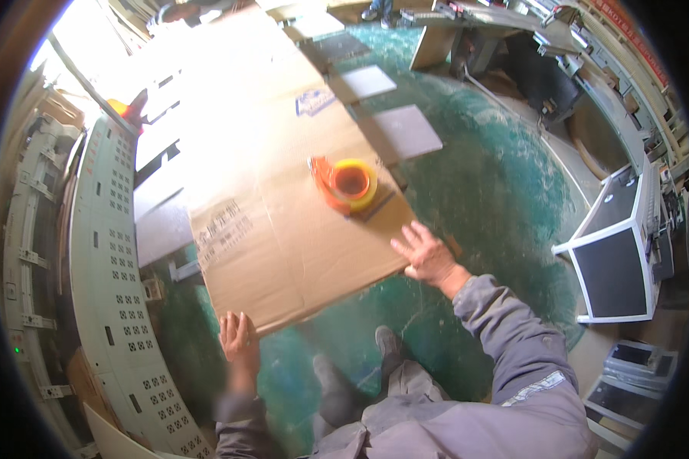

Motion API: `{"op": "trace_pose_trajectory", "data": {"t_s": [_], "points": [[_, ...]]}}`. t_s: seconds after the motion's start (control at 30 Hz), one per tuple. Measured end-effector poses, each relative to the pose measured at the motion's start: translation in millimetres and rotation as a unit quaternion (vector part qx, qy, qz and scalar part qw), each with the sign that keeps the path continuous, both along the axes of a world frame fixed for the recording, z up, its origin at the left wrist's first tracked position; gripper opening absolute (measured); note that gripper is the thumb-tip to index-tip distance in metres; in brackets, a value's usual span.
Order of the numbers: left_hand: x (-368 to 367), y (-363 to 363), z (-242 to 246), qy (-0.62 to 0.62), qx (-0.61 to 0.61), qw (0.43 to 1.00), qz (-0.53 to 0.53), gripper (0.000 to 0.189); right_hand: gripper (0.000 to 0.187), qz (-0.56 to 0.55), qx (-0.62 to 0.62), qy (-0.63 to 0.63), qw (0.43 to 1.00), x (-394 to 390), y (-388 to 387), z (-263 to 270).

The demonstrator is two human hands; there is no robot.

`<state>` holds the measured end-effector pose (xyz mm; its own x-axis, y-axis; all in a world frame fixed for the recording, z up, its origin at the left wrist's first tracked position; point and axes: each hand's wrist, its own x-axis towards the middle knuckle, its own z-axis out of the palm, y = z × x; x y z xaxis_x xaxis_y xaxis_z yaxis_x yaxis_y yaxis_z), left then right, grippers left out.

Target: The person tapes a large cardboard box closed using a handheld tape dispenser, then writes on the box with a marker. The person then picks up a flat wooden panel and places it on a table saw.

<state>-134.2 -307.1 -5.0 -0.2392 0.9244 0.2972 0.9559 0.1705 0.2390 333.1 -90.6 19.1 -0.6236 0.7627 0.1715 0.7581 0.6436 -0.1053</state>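
Note:
A long, flat cardboard package [287, 241] stretches away from me, printed with writing and lit very brightly at its far part. My left hand [238, 338] holds its near left corner, fingers on top and the thumb hidden. At the near right corner, my right hand [430, 258] grips the edge with its fingers spread over the top. An orange tape dispenser [328, 192] with a yellow-rimmed roll of tape [371, 178] lies on the cardboard, forward and left of my right hand.
Left stands a long pale perforated metal panel [112, 275] of a machine. Pale flat panels [410, 132] jut out beneath the cardboard's right side. A white-framed dark cabinet [611, 275] is at right. At the far end a person [175, 12] leans in. The floor [471, 195] is green.

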Motion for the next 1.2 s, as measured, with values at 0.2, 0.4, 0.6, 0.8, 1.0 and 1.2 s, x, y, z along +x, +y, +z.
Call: {"op": "trace_pose_trajectory", "data": {"t_s": [0.2,0.4,0.6,0.8,1.0,1.2], "points": [[-5,1,8,-0.012,-0.008,1.0,0.003,0.03,0.073,0.029,-0.031,-0.009,0.999,0,4,4],[1,10,7,-0.036,-0.048,0.998,0.021,0.037,0.072,0.034,-0.048,-0.026,0.998,5,10,1],[14,13,12,-0.072,-0.102,0.989,0.077,0.043,0.075,0.024,-0.076,-0.047,0.996,6,15,16],[16,5,7,-0.078,-0.11,0.983,0.128,0.05,0.064,0.05,-0.126,-0.149,0.979,-19,23,47],[40,-3,1,-0.096,-0.105,0.966,0.217,0.056,0.051,0.151,-0.14,0.029,0.978,-66,104,93],[91,11,27,-0.093,-0.088,0.946,0.296,0.067,0.107,0.124,-0.084,-0.029,0.988,-140,151,76]]}}
